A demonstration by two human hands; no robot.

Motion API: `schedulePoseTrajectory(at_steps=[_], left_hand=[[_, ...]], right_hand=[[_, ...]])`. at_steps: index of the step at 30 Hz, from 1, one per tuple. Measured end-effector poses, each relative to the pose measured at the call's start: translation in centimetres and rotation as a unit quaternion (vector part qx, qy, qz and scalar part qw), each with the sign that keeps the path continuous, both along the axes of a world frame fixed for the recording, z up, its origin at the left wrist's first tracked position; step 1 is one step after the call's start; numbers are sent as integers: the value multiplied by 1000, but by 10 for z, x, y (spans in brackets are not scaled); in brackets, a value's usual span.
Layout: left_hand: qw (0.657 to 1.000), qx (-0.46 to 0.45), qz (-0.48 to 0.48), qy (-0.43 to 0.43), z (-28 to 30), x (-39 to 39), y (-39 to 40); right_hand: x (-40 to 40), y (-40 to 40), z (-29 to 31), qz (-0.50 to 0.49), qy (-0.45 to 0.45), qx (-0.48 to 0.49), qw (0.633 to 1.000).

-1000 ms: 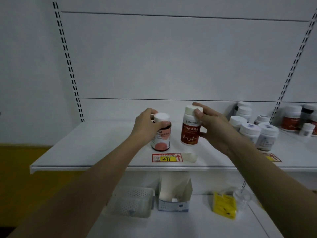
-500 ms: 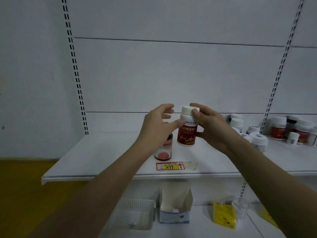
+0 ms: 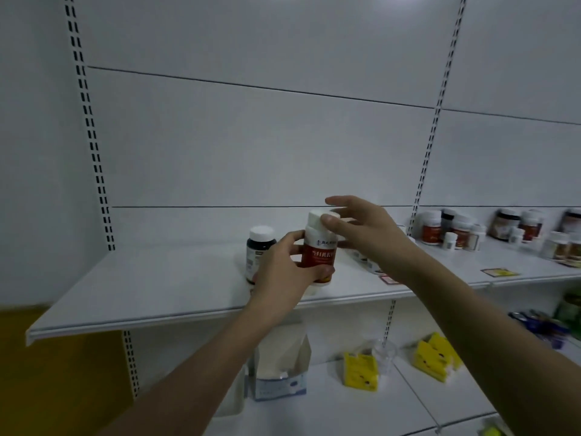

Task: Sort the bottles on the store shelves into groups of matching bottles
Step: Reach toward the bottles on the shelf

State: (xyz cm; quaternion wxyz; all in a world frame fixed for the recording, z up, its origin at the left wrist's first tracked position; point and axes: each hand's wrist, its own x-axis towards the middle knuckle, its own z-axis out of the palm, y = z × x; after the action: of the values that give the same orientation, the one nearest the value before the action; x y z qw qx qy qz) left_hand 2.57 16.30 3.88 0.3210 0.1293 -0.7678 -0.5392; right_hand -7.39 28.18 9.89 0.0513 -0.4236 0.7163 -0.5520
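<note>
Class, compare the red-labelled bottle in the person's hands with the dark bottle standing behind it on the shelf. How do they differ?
The red-labelled bottle has a white body; the dark bottle is dark. The red-labelled bottle is gripped by the left hand; the dark bottle stands untouched on the shelf. Both have white caps and stand upright.

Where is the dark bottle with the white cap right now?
In the head view, the dark bottle stands upright on the upper shelf, just left of the left hand holding the red-label bottle.
</note>
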Motion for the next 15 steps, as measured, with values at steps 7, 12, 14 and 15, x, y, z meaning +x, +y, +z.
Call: schedulePoseTrajectory(at_steps=[7, 12, 14, 15], left_hand=[[1000, -22, 3, 7, 2, -44, 70], [1000, -29, -2, 8, -1, -93, 141], [998, -45, -32, -12, -1, -116, 172], [997, -56, -46, -24, 0, -128, 186]], right_hand=[[-36, 73, 12, -48, 101, 44, 993], [-84, 145, 5, -71, 107, 48, 991], [-106, 181, 4, -84, 98, 41, 991], [-116, 199, 6, -92, 91, 38, 991]])
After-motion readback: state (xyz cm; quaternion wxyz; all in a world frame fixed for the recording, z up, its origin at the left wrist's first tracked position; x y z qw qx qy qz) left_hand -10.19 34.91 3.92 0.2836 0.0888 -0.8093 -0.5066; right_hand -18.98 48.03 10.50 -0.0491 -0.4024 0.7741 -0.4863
